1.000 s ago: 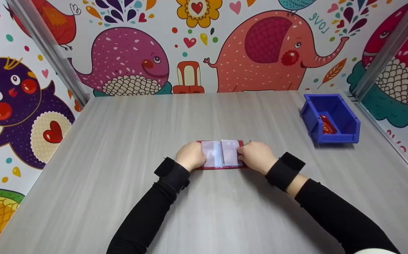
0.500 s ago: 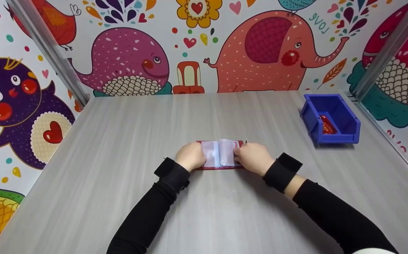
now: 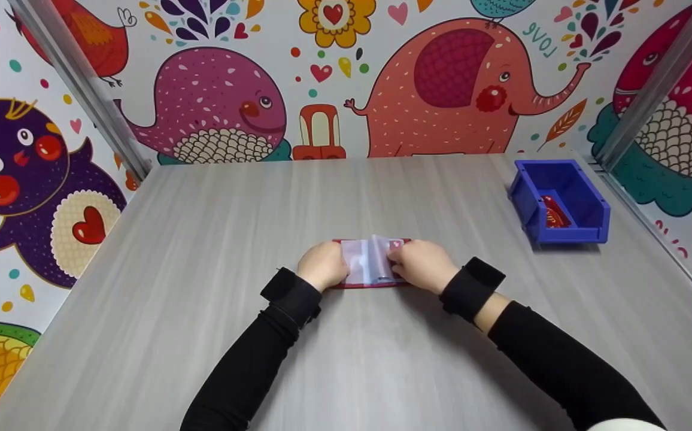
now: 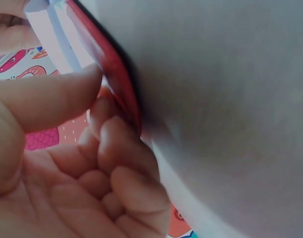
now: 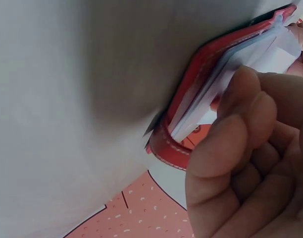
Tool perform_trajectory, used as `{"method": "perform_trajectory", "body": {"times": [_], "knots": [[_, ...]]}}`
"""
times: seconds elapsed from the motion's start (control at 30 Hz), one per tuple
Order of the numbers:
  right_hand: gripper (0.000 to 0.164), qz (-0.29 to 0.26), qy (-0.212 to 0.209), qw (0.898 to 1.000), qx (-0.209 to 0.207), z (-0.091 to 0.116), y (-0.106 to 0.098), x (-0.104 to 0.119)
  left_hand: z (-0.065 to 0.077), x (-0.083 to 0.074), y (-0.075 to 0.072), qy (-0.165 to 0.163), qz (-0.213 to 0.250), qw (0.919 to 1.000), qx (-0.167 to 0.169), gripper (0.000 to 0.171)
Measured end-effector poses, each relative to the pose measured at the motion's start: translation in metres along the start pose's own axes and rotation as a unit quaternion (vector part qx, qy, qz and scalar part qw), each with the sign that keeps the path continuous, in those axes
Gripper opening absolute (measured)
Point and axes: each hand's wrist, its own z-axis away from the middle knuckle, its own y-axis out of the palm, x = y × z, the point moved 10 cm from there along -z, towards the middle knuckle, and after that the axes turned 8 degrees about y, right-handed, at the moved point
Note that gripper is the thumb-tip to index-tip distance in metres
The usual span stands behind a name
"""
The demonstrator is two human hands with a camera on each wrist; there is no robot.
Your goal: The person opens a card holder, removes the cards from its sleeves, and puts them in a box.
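A small red card holder (image 3: 355, 286) with clear plastic sleeves lies open on the table. My left hand (image 3: 323, 266) pinches its left edge; the left wrist view has the thumb on the inner side of the red cover (image 4: 114, 69) and curled fingers beneath. My right hand (image 3: 422, 263) pinches a clear sleeve (image 3: 379, 254) and holds it lifted and bent toward the middle. In the right wrist view, a red strap (image 5: 171, 151) with pale stitching loops at the cover's end, and more sleeves lie under the fingers (image 5: 218, 146).
A blue plastic bin (image 3: 573, 234) stands at the table's back right with a shiny red item (image 3: 554, 212) inside. Printed cartoon panels (image 3: 322, 78) wall the back and sides. Pale wood-grain table (image 3: 232, 227) surrounds the hands.
My right hand has moved left, drawing the clear sleeve up and toward the middle of the card holder. A pink and white patch now shows beneath it. The left hand stays put.
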Motion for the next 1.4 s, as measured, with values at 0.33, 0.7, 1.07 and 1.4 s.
{"method": "perform_trajectory", "body": {"times": [0.33,0.7,1.07,1.4], "knots": [[0.021,-0.023,0.007,1.000,0.001,-0.004,0.002,0.002,0.001,0.000,0.000,0.014,0.011,0.9997,0.014,0.034],[0.020,-0.026,0.018,0.999,0.015,-0.004,0.003,0.000,0.000,-0.012,-0.007,0.034,0.010,0.9993,0.012,0.032],[0.020,-0.025,-0.006,1.000,-0.013,-0.002,0.002,0.001,-0.001,-0.033,-0.014,0.092,-0.009,0.9952,-0.032,0.032],[0.016,-0.038,0.000,0.999,-0.014,-0.002,0.002,0.000,0.004,-0.059,-0.018,0.149,-0.008,0.9866,-0.067,0.033]]}}
